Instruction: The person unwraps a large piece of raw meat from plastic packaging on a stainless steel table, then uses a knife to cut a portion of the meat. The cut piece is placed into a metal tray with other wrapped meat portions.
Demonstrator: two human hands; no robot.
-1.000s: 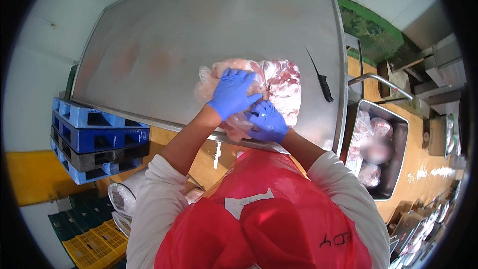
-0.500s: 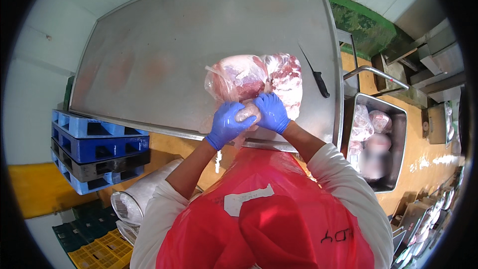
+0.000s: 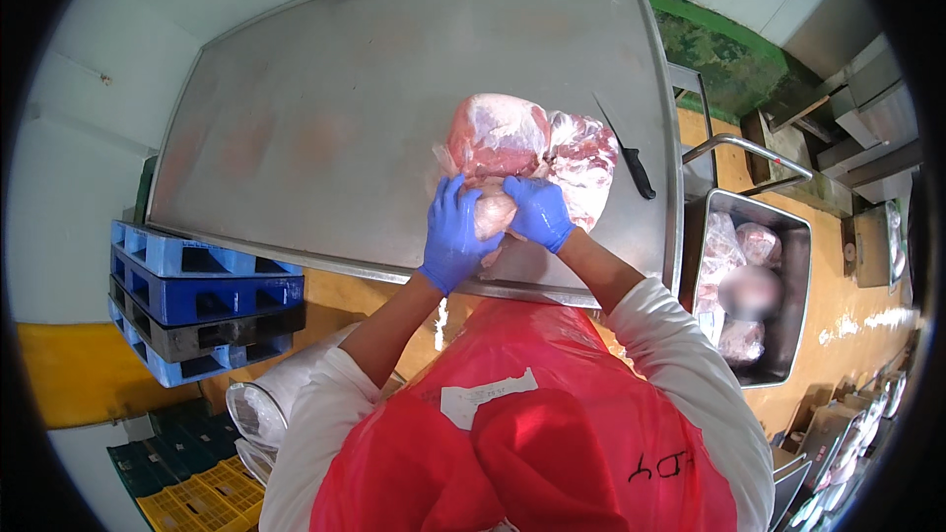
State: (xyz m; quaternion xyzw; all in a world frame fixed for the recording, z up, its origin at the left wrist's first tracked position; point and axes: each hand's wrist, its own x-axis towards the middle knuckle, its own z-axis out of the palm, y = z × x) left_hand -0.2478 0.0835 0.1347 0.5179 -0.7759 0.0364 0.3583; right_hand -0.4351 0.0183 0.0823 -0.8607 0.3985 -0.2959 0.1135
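On the steel table lie a large rounded piece of pink meat (image 3: 498, 133) and, touching its right side, a flatter piece of meat marbled with white fat (image 3: 583, 167). Clear plastic clings to the left side of the rounded piece. At its near end is a smaller pale bulge of meat (image 3: 493, 212), between my gloved hands. My left hand (image 3: 451, 236) grips it from the left, fingers over its far edge and thumb at the near side. From the right, my right hand (image 3: 539, 210) presses its curled fingers against it. Plastic and fingers partly hide the grip.
A black-handled knife (image 3: 636, 169) lies right of the meat, blade pointing away. Beyond the table's right edge stands a steel tub (image 3: 800, 305) holding bagged meat. Stacked pallets (image 3: 207, 286) stand at the left, with yellow and green crates (image 3: 197, 498) below them.
The rounded meat has shifted right and slightly away, its surface less covered by plastic. My left hand's fingers have reached farther up along it. My right hand has moved slightly right.
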